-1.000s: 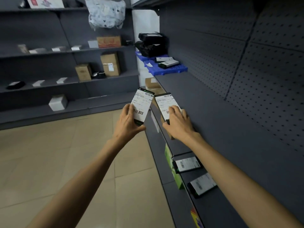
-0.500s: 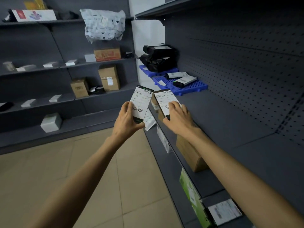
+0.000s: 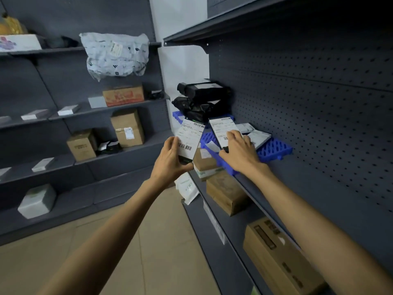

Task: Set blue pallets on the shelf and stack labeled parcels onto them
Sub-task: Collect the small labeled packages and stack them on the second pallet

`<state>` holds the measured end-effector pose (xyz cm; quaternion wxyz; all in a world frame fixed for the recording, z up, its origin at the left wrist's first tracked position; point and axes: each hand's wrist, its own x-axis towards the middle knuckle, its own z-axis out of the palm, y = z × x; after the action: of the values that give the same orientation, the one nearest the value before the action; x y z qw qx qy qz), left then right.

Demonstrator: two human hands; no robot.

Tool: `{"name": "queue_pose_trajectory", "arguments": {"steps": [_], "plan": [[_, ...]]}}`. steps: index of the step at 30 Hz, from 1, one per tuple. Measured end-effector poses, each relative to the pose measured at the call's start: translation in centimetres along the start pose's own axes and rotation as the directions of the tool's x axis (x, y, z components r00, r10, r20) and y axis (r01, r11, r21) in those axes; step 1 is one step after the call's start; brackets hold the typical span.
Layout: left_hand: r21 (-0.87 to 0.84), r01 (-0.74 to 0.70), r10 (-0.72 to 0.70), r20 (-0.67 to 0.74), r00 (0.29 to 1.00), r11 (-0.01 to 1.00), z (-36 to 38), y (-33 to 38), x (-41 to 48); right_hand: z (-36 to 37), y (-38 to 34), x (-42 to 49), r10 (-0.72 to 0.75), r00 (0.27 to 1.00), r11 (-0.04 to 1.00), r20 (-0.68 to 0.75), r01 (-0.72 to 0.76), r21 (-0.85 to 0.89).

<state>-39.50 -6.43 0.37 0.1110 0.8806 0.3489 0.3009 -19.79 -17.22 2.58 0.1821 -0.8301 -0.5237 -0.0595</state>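
So each hand has one flat labeled parcel right now, two in total. Left hand (image 3: 170, 160) is pinching the left parcel (image 3: 190, 139) by its lower end, label facing up at the camera, held out over the aisle and not touching the shelf (image 3: 319, 188). Right hand (image 3: 239, 152) is closed over the lower end of the right parcel (image 3: 222, 130), and that one's already over the near pallet (image 3: 274, 149).

The bit that matters: the pallet is ahead and to the right of both hands, and both parcels have their long axis pointing away toward the back wall. Right hand is clearly nearer, so I'd guess its parcel goes down first.

Counts: two blue pallets, the far pallet (image 3: 177, 116) carrying a pile of black bags; two or three flat parcels already on the near one, hard to tell.
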Motion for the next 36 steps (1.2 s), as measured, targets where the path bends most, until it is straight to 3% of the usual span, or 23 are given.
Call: {"name": "queue_pose_trajectory", "arguments": {"steps": [4, 11, 20, 24, 30, 36], "plan": [[-0.054, -0.018, 0.019, 0.010, 1.000, 0.998, 2.4, -1.7, 7.3, 1.6, 2.0, 6.1, 0.044, 0.999, 0.999, 0.015, -0.044, -0.014], [-0.161, -0.070, 0.098, 0.168, 0.981, 0.984, 9.7, -0.8, 16.5, 4.1, 7.9, 10.3, 0.214, 0.976, 0.974, 0.036, -0.210, -0.087], [-0.177, -0.154, 0.215, 0.408, 0.887, 0.972, 17.3, 0.0, 26.3, 6.8, 12.3, 14.6, 0.356, 0.931, 0.933, 0.086, -0.348, -0.096], [-0.125, -0.283, 0.309, 0.432, 0.847, 0.951, 18.6, 0.5, 29.7, 7.0, 13.5, 16.6, 0.388, 0.916, 0.921, 0.100, -0.381, -0.083], [0.002, -0.555, 0.492, 0.457, 0.740, 0.832, 20.6, 2.2, 30.1, 7.5, 14.6, 17.6, 0.414, 0.903, 0.909, 0.113, -0.402, -0.110], [-0.027, -0.623, 0.563, 0.458, 0.688, 0.782, 21.2, 1.4, 31.3, 8.0, 14.7, 17.8, 0.459, 0.877, 0.886, 0.139, -0.442, -0.141]]}}
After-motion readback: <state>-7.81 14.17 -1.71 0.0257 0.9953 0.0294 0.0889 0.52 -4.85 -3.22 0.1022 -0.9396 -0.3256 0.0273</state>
